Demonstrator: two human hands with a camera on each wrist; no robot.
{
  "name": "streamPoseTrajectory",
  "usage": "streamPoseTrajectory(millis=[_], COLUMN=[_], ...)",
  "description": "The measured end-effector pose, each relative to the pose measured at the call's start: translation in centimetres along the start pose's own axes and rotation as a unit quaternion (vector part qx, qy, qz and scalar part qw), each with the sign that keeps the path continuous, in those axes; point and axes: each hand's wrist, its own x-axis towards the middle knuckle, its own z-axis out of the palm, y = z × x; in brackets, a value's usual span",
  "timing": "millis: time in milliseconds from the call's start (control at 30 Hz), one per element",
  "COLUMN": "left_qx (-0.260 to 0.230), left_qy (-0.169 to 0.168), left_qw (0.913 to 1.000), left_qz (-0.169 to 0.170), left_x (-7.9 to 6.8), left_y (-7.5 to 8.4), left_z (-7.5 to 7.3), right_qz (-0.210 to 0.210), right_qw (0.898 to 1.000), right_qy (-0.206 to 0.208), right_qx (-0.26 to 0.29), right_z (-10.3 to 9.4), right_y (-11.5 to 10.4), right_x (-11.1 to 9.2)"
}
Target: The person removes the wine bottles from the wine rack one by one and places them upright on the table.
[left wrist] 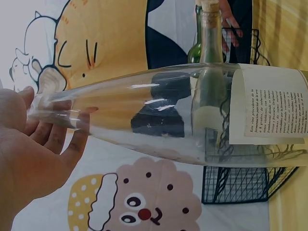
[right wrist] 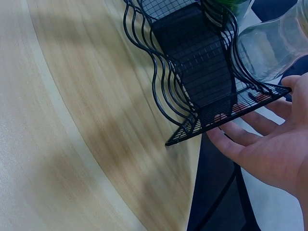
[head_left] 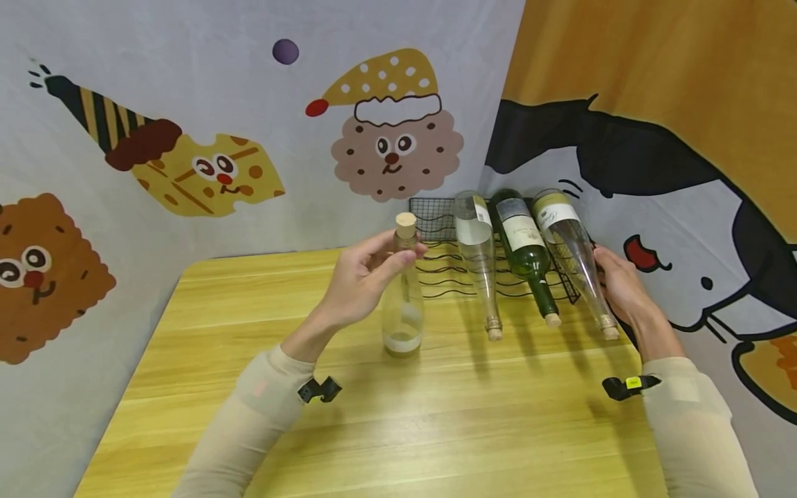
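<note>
My left hand (head_left: 358,280) grips the neck of a clear glass bottle (head_left: 405,315), corked and roughly upright over the table. In the left wrist view a white printed label (left wrist: 272,106) shows on that bottle. To its right is a black wire rack (head_left: 432,220) with wavy bars. Three corked bottles lie in it, necks toward me: a clear bottle (head_left: 476,238), a green bottle (head_left: 523,242) and another clear bottle (head_left: 568,242). At the rack's right end, my right hand (head_left: 625,287) touches the mesh side panel (right wrist: 216,120) with extended fingers (right wrist: 240,134).
A yellowish wooden table (head_left: 498,422) lies under the rack. Cloth with cartoon prints (head_left: 398,152) hangs behind and at the sides, close against the rack's back and right end. The table edge (right wrist: 192,192) passes just beside the rack's corner.
</note>
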Motion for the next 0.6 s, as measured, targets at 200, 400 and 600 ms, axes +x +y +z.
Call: streamPoseTrajectory(millis=[200, 400, 600], left_qx=[0.015, 0.029, 0.040], left_qy=[0.024, 0.046, 0.073], left_qw=[0.9996, 0.9983, 0.9962], left_qz=[0.007, 0.023, 0.026], left_x=[0.0, -0.1, -0.5], left_y=[0.0, 0.0, -0.2], left_z=[-1.2, -2.5, -4.1], right_qz=[0.005, 0.001, 0.004], right_qw=[1.000, 1.000, 1.000], right_qy=[0.002, -0.003, -0.004], right_qx=[-0.004, -0.006, -0.001], right_z=[0.0, 0.0, 0.1], right_y=[-0.2, -0.2, -0.2], right_x=[0.0, -0.1, -0.1])
